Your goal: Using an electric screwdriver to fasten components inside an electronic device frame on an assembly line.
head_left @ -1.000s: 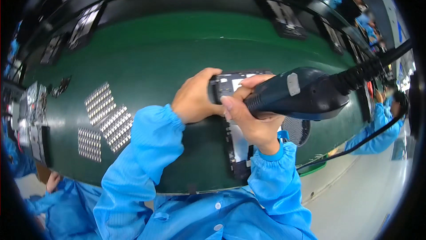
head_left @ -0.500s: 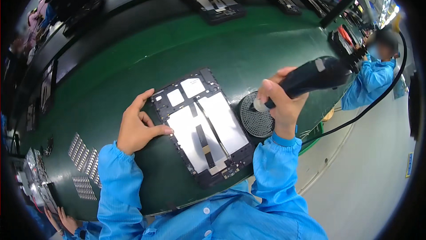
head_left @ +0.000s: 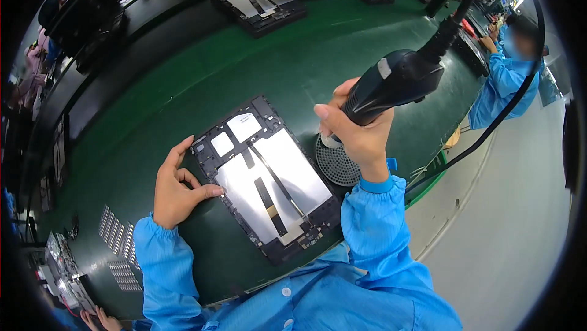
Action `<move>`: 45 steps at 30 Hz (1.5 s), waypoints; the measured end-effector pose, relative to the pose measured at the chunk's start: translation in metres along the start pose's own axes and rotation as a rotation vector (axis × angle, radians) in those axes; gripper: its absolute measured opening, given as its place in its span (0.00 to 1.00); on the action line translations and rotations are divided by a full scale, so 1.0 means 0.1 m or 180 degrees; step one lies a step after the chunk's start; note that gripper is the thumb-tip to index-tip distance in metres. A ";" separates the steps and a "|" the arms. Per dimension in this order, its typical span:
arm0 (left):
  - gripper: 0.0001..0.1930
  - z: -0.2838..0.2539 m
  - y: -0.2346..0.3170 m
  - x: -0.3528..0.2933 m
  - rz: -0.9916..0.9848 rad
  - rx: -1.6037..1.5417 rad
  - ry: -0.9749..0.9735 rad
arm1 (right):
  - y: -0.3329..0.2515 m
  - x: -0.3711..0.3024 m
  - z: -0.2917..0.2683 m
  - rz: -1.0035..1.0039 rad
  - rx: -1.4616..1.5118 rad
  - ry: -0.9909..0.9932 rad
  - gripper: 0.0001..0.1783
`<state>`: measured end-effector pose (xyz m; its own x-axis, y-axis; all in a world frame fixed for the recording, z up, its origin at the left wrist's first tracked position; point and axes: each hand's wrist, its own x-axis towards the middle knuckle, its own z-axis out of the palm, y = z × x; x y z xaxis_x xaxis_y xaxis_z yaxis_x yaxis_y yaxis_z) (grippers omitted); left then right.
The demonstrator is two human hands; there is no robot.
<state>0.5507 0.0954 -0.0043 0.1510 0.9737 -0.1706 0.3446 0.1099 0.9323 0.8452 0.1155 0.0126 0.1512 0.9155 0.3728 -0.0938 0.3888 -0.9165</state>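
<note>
An opened tablet [head_left: 307, 175] lies on the green table, its inside up, with silver plates and dark ribbon cables showing. My left hand [head_left: 178, 187] grips its left side, the index finger at the upper corner and the thumb lower on the edge. In my right hand [head_left: 362, 135] is a black corded electric screwdriver [head_left: 391, 83], tilted with its cable end up and to the right. Its pale nose points down at a round screw tray [head_left: 338, 166] full of small holes, right of the tablet. The screwdriver's tip is hidden by my fingers.
Metal plates with rows of small parts [head_left: 113, 230] lie to the left. More opened tablets [head_left: 260, 3] sit along a black rail at the far side. A black cable [head_left: 498, 117] loops down on the right. A co-worker in blue [head_left: 504, 80] sits at the right.
The screwdriver has swung to a steeper tilt, its nose still over the screw tray. The whole view has shifted a little. My left hand stays on the tablet's edge.
</note>
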 end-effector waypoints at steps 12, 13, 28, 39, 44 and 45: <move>0.47 -0.08 -0.09 -0.07 0.0087 0.0232 0.0232 | -0.38 -0.08 0.32 -0.0335 0.0529 0.0120 0.20; 0.47 -0.07 -0.10 -0.05 0.0124 0.0285 0.0179 | -0.41 -0.09 0.41 -0.0351 0.0671 0.0007 0.21; 0.34 -0.19 -0.32 0.01 0.0369 -0.0381 0.0001 | -0.07 -0.24 1.61 0.0091 0.0508 -0.1083 0.16; 0.33 -0.17 -0.33 0.01 0.0408 -0.0214 -0.0076 | -0.01 -0.25 1.63 0.0151 0.0707 -0.1160 0.16; 0.29 -0.15 -0.33 0.04 0.0377 -0.0278 -0.0150 | -0.05 -0.29 1.61 0.0110 0.0468 -0.1254 0.18; 0.32 -0.14 -0.39 0.06 0.0617 -0.0218 0.0024 | -0.05 -0.31 1.64 -0.0001 0.0423 -0.1361 0.19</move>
<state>0.5254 0.0997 -0.0370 0.2014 0.9794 0.0163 0.2458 -0.0666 0.9670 0.6799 0.1024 0.0297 -0.2665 0.8651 0.4250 -0.2238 0.3733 -0.9003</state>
